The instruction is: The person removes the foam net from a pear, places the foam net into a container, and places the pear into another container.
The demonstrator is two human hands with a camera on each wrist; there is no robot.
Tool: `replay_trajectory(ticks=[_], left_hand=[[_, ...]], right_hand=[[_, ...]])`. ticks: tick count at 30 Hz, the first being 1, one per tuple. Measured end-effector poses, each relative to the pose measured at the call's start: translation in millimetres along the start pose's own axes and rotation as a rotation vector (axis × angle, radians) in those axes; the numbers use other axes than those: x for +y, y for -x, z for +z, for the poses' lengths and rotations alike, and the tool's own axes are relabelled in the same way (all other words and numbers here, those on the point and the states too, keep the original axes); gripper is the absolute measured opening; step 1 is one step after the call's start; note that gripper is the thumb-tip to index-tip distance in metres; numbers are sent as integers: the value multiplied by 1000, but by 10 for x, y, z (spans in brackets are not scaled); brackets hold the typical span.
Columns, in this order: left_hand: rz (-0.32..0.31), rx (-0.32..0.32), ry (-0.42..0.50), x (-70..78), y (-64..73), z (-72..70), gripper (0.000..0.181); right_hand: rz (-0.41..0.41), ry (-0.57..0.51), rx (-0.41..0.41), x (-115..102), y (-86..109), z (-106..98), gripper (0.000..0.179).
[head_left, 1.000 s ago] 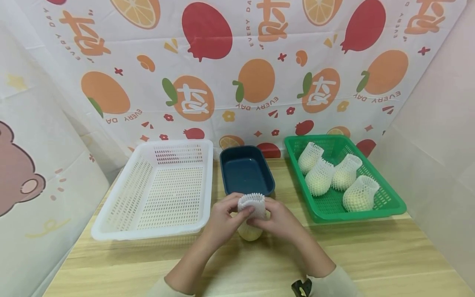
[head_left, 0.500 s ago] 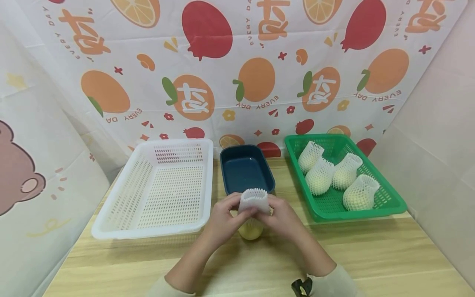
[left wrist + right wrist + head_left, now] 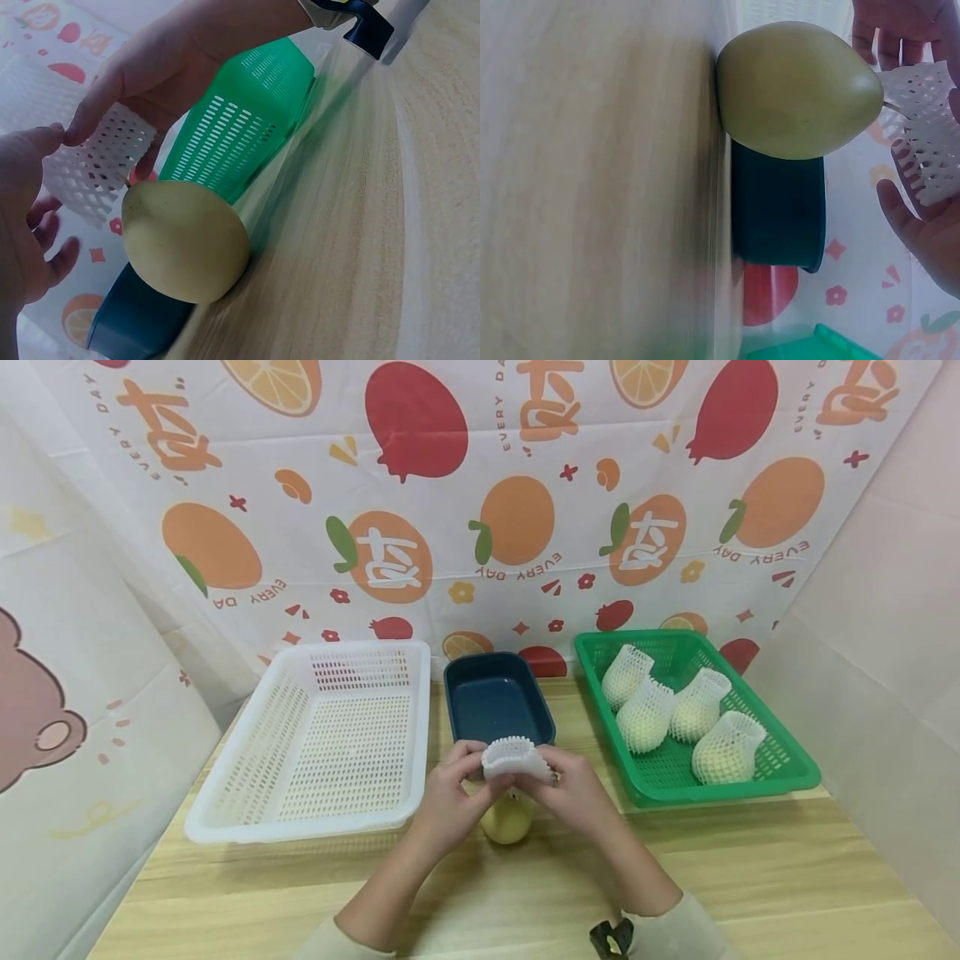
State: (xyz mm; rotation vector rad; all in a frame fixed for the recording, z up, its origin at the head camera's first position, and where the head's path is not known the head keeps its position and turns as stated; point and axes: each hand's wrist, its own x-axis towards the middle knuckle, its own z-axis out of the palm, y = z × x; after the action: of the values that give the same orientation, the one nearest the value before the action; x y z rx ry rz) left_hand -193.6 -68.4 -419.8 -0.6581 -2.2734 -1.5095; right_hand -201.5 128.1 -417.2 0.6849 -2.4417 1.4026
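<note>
A bare yellow-green pear [image 3: 507,822] stands on the wooden table, its stem showing in the left wrist view. Just above it is a white foam net sleeve [image 3: 517,763], clear of the fruit in both wrist views. My left hand [image 3: 448,797] pinches the sleeve's left side between thumb and fingers. On the other side, my right hand [image 3: 576,792] pinches it too, thumbs close together at the front. From the left wrist, the pear [image 3: 186,241] sits below the stretched mesh [image 3: 105,161]. The right wrist view has the pear [image 3: 799,90] beside the net's lower edge.
On the left is a white perforated basket [image 3: 352,760]. A dark blue tray [image 3: 495,697] stands behind my hands. To the right, a green basket [image 3: 678,797] contains several pears in foam nets [image 3: 647,720]. A fruit-print cloth [image 3: 480,602] hangs behind the table.
The foam net has slid up off the pear, which it partly covered a second ago. Both hands have risen slightly with the net, and the pear stays on the table.
</note>
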Motion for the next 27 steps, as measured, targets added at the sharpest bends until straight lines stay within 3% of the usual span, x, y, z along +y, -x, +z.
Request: replay_trajectory(ticks=[7, 13, 27], left_hand=[[-2, 25, 34, 0, -6, -2, 9], [3, 28, 77, 28, -8, 13, 17], [-222, 29, 363, 40, -75, -22, 26]], right_hand=[[0, -26, -27, -28, -7, 27, 31], [28, -23, -52, -37, -1, 42, 33], [120, -75, -81, -80, -53, 47, 29]])
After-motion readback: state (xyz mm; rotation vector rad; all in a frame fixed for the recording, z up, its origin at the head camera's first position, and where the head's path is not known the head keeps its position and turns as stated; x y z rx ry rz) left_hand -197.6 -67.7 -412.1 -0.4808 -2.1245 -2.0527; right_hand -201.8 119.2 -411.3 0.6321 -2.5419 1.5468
